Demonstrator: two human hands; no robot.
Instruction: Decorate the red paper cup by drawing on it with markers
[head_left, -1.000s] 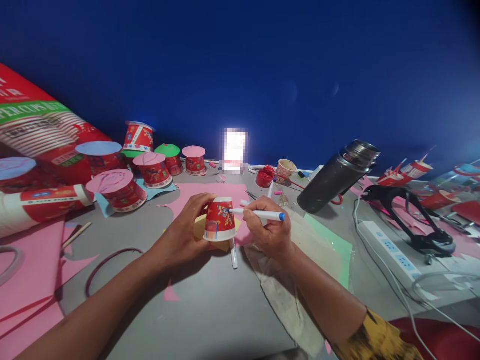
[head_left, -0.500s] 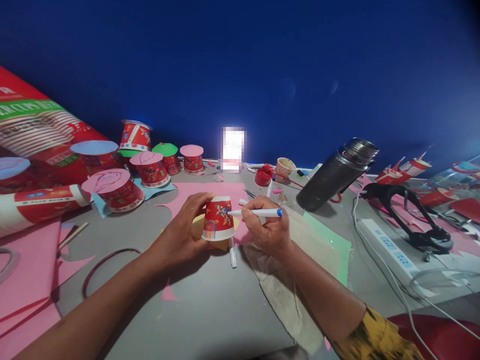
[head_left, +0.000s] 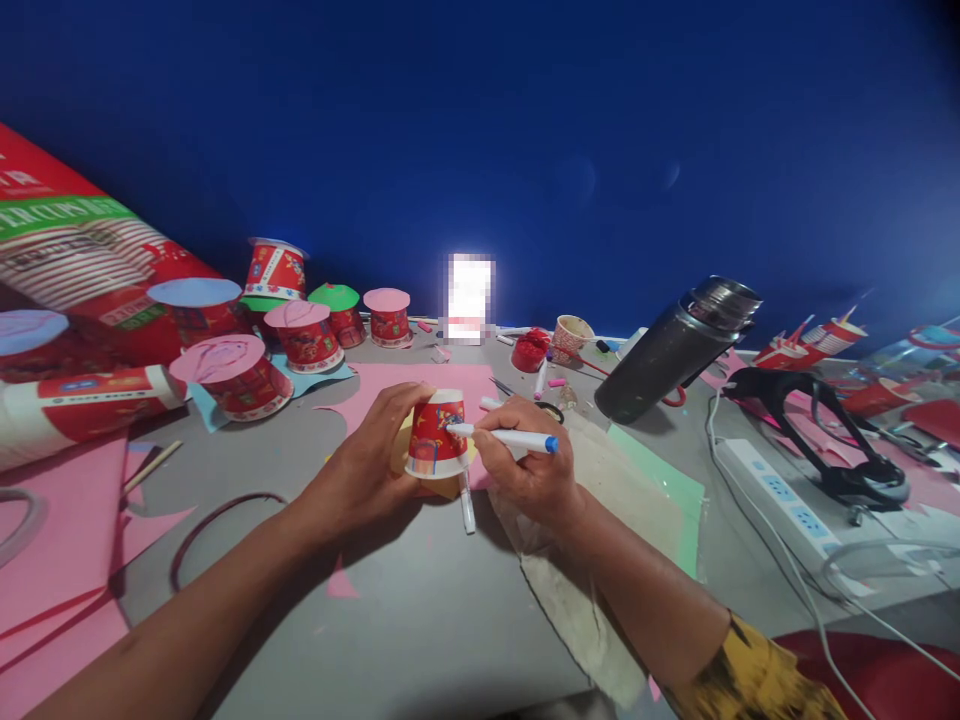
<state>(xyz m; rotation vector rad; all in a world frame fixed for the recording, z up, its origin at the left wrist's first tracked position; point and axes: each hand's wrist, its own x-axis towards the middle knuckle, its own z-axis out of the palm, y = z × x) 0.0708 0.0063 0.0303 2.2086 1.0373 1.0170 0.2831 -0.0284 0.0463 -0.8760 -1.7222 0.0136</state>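
A red paper cup (head_left: 436, 432) with a printed pattern is upside down, its white rim at the bottom. My left hand (head_left: 375, 450) is wrapped round its left side. Pinched in my right hand (head_left: 529, 465) is a white marker (head_left: 510, 438) with a blue end, its tip at the cup's printed side. Behind and below the cup lie pink paper (head_left: 469, 380) and a yellow piece. A second white marker (head_left: 467, 505) rests on the table just beneath the cup.
Several red cups with coloured paper discs (head_left: 307, 335) stand at the back left. A dark thermos (head_left: 660, 365) tilts at the right, near a power strip (head_left: 776, 500) and a black strap (head_left: 795, 400). A cloth (head_left: 577, 590) lies beside my right forearm.
The marker in my right hand has shifted slightly left across the cup, and its blue end has dipped. My left hand keeps its hold. The whole view has moved a little.
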